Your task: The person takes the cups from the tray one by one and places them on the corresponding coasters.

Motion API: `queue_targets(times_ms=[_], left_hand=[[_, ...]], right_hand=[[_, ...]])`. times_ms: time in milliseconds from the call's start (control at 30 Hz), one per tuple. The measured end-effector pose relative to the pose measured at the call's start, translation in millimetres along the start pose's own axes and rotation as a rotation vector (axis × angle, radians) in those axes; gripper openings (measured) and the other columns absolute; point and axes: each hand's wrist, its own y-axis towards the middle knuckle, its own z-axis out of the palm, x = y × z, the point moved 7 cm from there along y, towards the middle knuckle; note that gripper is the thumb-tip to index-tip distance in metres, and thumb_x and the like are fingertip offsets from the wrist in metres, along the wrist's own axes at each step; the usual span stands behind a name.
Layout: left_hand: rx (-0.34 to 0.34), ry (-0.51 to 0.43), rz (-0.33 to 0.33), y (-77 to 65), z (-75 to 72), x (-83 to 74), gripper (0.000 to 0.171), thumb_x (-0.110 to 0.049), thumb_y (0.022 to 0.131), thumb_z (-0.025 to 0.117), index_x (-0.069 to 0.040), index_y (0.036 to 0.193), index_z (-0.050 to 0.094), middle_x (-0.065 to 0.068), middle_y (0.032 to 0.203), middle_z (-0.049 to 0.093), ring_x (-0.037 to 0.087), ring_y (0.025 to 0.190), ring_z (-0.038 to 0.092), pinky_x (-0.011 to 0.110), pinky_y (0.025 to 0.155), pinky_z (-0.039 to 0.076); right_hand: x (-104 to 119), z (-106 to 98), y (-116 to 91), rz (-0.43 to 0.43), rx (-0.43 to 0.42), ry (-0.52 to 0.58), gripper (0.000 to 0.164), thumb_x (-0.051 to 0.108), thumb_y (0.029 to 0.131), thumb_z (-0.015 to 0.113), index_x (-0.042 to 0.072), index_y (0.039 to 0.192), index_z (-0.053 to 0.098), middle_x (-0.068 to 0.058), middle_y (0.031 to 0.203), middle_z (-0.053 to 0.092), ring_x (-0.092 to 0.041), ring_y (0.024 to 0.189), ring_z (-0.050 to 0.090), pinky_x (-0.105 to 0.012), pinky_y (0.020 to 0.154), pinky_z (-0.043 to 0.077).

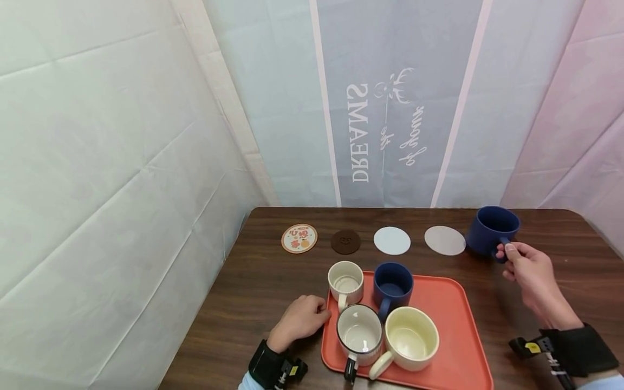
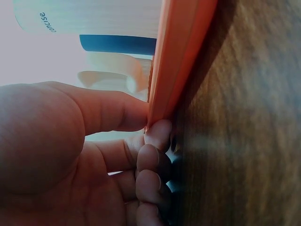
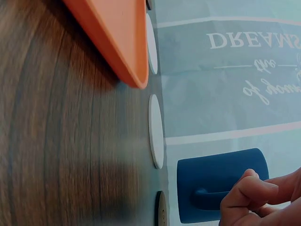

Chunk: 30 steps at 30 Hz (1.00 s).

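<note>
My right hand point(image 1: 533, 276) pinches the handle of a dark blue mug point(image 1: 492, 227) at the table's back right. In the right wrist view that mug point(image 3: 221, 183) hangs upright, slightly above a coaster point(image 3: 162, 209). At the left edge of the red tray point(image 1: 458, 309), the thumb and index finger of my left hand point(image 1: 303, 317) pinch its rim point(image 2: 171, 61). On the tray stand a small cream mug point(image 1: 346, 279), a second blue mug point(image 1: 392, 284), a white mug with a black handle point(image 1: 359, 330) and a wide pale yellow mug point(image 1: 411, 338).
Along the back of the brown wooden table point(image 1: 244, 303) lie a printed coaster point(image 1: 299, 239), a dark brown coaster point(image 1: 345, 242), a white coaster point(image 1: 392, 240) and a pale grey coaster point(image 1: 444, 240). A cloth curtain point(image 1: 390, 54) hangs behind the table.
</note>
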Motion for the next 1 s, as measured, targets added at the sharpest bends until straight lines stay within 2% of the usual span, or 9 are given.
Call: queue_targets(times_ms=[433, 700, 933, 1000], left_hand=[[0.001, 0.011, 0.003, -0.3, 4.1, 2.7, 0.038, -0.017, 0.099, 0.067, -0.018, 0.064, 0.054, -0.007, 0.055, 0.044, 0.009, 0.050, 0.044, 0.025, 0.051, 0.030], [-0.008, 0.018, 0.010, 0.6, 2.1, 3.4, 0.040, -0.017, 0.099, 0.067, -0.018, 0.062, 0.052, -0.007, 0.055, 0.042, 0.009, 0.050, 0.044, 0.025, 0.052, 0.029], [-0.025, -0.002, 0.072, 7.9, 9.5, 19.0, 0.038, -0.022, 0.099, 0.066, -0.021, 0.063, 0.053, -0.010, 0.056, 0.044, 0.009, 0.050, 0.046, 0.027, 0.050, 0.032], [-0.011, -0.006, 0.051, 7.4, 8.2, 16.6, 0.038, -0.020, 0.099, 0.066, -0.019, 0.063, 0.054, -0.008, 0.056, 0.045, 0.010, 0.051, 0.046, 0.027, 0.051, 0.032]], right_hand=[[-7, -14, 10, 0.020, -0.015, 0.036, 0.031, 0.019, 0.112, 0.050, 0.020, 0.091, 0.073, 0.008, 0.083, 0.066, -0.011, 0.065, 0.046, -0.023, 0.056, 0.045], [-5, -27, 17, 0.052, -0.020, 0.014, 0.032, 0.021, 0.113, 0.047, 0.024, 0.093, 0.071, 0.011, 0.087, 0.065, -0.010, 0.073, 0.049, -0.023, 0.060, 0.047], [-4, -37, 28, 0.053, -0.031, -0.011, 0.032, 0.020, 0.113, 0.047, 0.022, 0.092, 0.071, 0.011, 0.086, 0.065, -0.010, 0.074, 0.050, -0.023, 0.060, 0.048], [-5, -38, 29, 0.063, -0.038, -0.018, 0.032, 0.020, 0.112, 0.048, 0.023, 0.090, 0.071, 0.011, 0.085, 0.065, -0.011, 0.073, 0.050, -0.023, 0.060, 0.049]])
